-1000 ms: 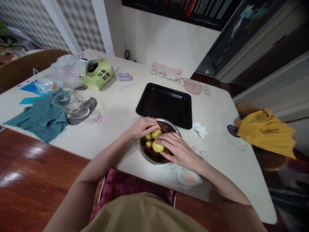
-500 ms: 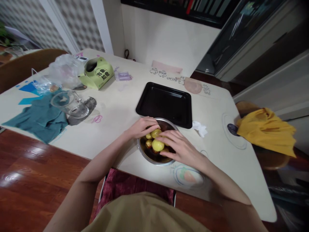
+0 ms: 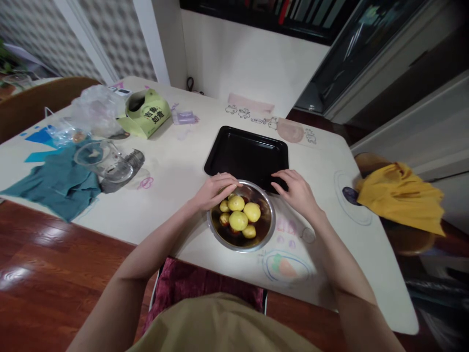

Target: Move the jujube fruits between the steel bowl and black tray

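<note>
A steel bowl point(image 3: 242, 248) near the table's front edge holds several rounded yellow fruits point(image 3: 238, 220) that look like lemons. My left hand point(image 3: 216, 191) lies at the bowl's upper left rim, its fingers stretched out and the thumb reaching over the inside. Behind the bowl is a black baking tray point(image 3: 249, 151). My right hand point(image 3: 297, 193) hovers by the tray's near right corner, fingers and thumb apart, with nothing visible between them. Whether its fingertips touch the tray, I cannot tell.
On the left, a glass pitcher point(image 3: 106, 159) lies beside a teal cloth point(image 3: 54, 178). Farther back are a green carton point(image 3: 148, 115) and a clear plastic bag point(image 3: 97, 110). A yellow cloth point(image 3: 399, 198) hangs over a chair at the right.
My right hand has left the fruits in the bowl and moved right and forward to the tray's corner. The left hand stays at the rim. The white tissue is now hidden.
</note>
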`<action>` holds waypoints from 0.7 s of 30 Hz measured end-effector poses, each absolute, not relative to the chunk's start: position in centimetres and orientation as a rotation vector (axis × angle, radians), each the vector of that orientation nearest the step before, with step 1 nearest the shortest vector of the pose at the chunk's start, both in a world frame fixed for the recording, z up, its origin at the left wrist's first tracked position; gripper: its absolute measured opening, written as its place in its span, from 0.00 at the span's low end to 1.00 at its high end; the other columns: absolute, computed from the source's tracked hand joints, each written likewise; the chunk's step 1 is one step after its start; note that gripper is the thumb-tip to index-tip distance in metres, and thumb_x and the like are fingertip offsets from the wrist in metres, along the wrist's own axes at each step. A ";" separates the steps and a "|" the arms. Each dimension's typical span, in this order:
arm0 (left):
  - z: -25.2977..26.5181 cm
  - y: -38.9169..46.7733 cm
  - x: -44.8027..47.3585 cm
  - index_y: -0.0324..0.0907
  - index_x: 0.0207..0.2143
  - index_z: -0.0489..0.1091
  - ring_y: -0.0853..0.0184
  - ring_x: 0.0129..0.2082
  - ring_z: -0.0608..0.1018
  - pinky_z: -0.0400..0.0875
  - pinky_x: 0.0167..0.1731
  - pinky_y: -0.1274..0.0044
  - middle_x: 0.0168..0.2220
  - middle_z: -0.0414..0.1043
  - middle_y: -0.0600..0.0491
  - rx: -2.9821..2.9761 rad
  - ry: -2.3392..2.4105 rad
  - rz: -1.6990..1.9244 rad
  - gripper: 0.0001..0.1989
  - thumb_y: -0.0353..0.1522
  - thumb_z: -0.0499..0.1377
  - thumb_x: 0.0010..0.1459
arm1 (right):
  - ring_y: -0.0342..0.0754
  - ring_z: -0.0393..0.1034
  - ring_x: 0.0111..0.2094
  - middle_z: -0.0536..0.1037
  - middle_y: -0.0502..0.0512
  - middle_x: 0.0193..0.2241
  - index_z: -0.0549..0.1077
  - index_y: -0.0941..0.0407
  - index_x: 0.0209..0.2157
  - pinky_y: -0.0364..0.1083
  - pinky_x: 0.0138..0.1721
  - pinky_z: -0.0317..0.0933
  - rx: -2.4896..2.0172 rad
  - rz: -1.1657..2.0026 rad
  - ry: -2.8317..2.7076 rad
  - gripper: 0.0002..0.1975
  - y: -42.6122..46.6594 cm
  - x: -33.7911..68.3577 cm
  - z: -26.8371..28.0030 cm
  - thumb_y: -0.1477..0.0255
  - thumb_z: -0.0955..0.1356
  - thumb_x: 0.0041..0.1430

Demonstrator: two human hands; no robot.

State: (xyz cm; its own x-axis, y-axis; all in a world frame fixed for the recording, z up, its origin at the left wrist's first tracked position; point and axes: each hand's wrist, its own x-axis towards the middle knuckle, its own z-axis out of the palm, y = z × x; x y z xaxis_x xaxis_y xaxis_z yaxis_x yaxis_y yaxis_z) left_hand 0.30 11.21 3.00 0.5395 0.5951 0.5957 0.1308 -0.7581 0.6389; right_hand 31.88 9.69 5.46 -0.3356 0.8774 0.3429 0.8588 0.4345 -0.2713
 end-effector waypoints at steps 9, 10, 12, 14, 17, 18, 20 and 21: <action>2.9 11.0 0.4 0.40 0.51 0.79 0.60 0.49 0.82 0.77 0.53 0.66 0.48 0.81 0.43 2.176 0.682 1.286 0.19 0.38 0.49 0.78 | 0.57 0.80 0.42 0.85 0.59 0.42 0.80 0.55 0.46 0.51 0.43 0.69 -1.601 0.399 -2.265 0.14 8.7 31.4 6.8 0.62 0.66 0.72; 2.9 11.0 0.4 0.40 0.51 0.79 0.60 0.49 0.82 0.77 0.53 0.66 0.48 0.81 0.43 2.170 0.680 1.285 0.20 0.38 0.49 0.78 | 0.56 0.80 0.41 0.85 0.59 0.42 0.80 0.54 0.46 0.50 0.42 0.68 -1.585 0.485 -2.278 0.15 8.6 31.3 7.1 0.60 0.66 0.73; 2.9 11.1 0.4 0.40 0.50 0.79 0.60 0.50 0.82 0.77 0.53 0.66 0.48 0.81 0.43 2.161 0.675 1.286 0.20 0.38 0.49 0.78 | 0.54 0.79 0.39 0.86 0.57 0.41 0.80 0.53 0.45 0.49 0.41 0.66 -1.548 0.655 -2.319 0.18 8.3 31.1 7.5 0.56 0.65 0.73; 3.0 11.1 0.4 0.40 0.50 0.79 0.60 0.50 0.82 0.77 0.53 0.66 0.48 0.81 0.43 2.155 0.665 1.288 0.20 0.38 0.49 0.78 | 0.51 0.78 0.36 0.85 0.55 0.38 0.80 0.53 0.44 0.47 0.40 0.64 -1.530 0.793 -2.358 0.20 8.1 30.9 7.6 0.53 0.64 0.74; 3.0 11.1 0.4 0.40 0.50 0.79 0.60 0.50 0.82 0.77 0.53 0.66 0.48 0.81 0.43 2.153 0.657 1.290 0.20 0.37 0.49 0.79 | 0.49 0.74 0.31 0.82 0.53 0.31 0.80 0.54 0.43 0.46 0.35 0.60 -1.552 0.915 -2.380 0.23 8.2 30.7 7.3 0.50 0.64 0.73; 3.0 11.1 0.4 0.40 0.50 0.79 0.61 0.50 0.82 0.77 0.53 0.66 0.48 0.81 0.43 2.154 0.656 1.288 0.20 0.37 0.49 0.79 | 0.49 0.73 0.30 0.80 0.52 0.29 0.79 0.55 0.41 0.45 0.34 0.59 -1.561 0.941 -2.380 0.24 8.2 30.7 7.1 0.49 0.64 0.72; 3.1 11.1 0.4 0.40 0.50 0.79 0.61 0.50 0.82 0.77 0.53 0.66 0.48 0.81 0.43 2.155 0.654 1.286 0.20 0.37 0.49 0.79 | 0.48 0.70 0.29 0.78 0.51 0.27 0.78 0.56 0.38 0.45 0.32 0.57 -1.565 0.997 -2.375 0.25 8.4 30.7 6.5 0.48 0.64 0.71; 3.1 11.1 0.4 0.40 0.50 0.80 0.61 0.50 0.82 0.77 0.53 0.66 0.48 0.81 0.43 2.156 0.653 1.285 0.20 0.37 0.48 0.79 | 0.47 0.69 0.29 0.77 0.51 0.27 0.78 0.56 0.37 0.44 0.31 0.56 -1.556 1.035 -2.365 0.26 8.6 30.7 6.1 0.47 0.65 0.71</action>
